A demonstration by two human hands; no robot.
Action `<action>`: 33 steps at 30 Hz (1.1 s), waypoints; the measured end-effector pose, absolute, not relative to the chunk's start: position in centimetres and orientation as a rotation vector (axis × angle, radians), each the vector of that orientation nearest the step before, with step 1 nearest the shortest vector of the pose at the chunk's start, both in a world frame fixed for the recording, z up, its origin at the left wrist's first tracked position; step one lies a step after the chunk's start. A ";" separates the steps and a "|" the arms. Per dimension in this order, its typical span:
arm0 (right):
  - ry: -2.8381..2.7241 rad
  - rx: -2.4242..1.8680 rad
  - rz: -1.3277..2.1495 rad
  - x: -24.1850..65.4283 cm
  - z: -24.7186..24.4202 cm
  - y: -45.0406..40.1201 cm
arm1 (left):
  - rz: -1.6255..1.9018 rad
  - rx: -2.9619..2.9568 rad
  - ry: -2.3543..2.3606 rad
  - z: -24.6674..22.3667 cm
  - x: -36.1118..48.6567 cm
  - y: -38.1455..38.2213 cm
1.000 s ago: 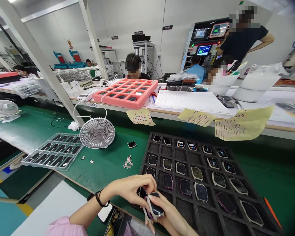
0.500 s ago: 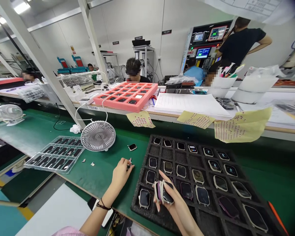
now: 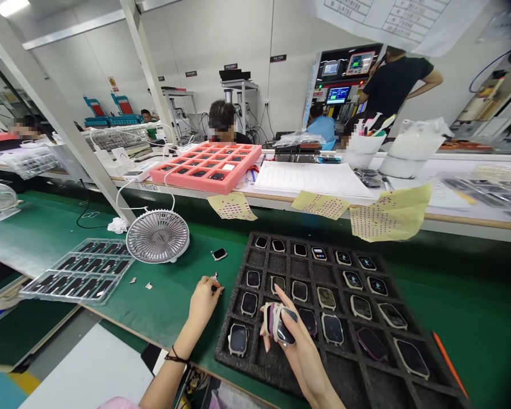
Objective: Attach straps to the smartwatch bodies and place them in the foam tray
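purple watch point(image 3: 274, 321) | black foam tray point(image 3: 255, 363) | green bench mat point(image 3: 174, 295)

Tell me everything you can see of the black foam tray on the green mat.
The black foam tray lies flat on the green mat. Its speckled, spongy-looking surface is cut into a grid of square pockets, and most hold a smartwatch lying face up, in assorted case colours. Some pockets, mainly near the front edge, look empty. The person's right hand, gripping a stack of watches, is over the tray; whether it touches the foam cannot be told.
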State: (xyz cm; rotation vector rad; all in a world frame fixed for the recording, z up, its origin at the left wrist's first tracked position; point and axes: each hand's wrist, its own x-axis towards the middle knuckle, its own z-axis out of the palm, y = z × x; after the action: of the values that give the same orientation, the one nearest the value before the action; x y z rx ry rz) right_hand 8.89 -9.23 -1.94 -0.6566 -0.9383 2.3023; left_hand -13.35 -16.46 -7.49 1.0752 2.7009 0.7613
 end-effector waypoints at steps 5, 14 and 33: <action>-0.946 -0.675 2.237 9.9 -1.2 -8.9 | 0.857 1.023 2.638 -6.4 -13.2 -15.6; -0.980 -0.685 1.869 11.5 -3.2 -8.5 | 1.857 1.379 1.901 1.2 0.2 -13.4; -1.000 -0.742 1.581 17.1 -2.9 -7.2 | 1.909 1.354 1.671 0.9 9.3 -9.2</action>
State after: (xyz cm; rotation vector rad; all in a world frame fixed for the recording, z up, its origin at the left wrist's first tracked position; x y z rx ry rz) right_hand 17.06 -7.18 -2.94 -0.7424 -0.9999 1.5813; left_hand 9.29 -9.17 0.86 1.3540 1.6714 1.9091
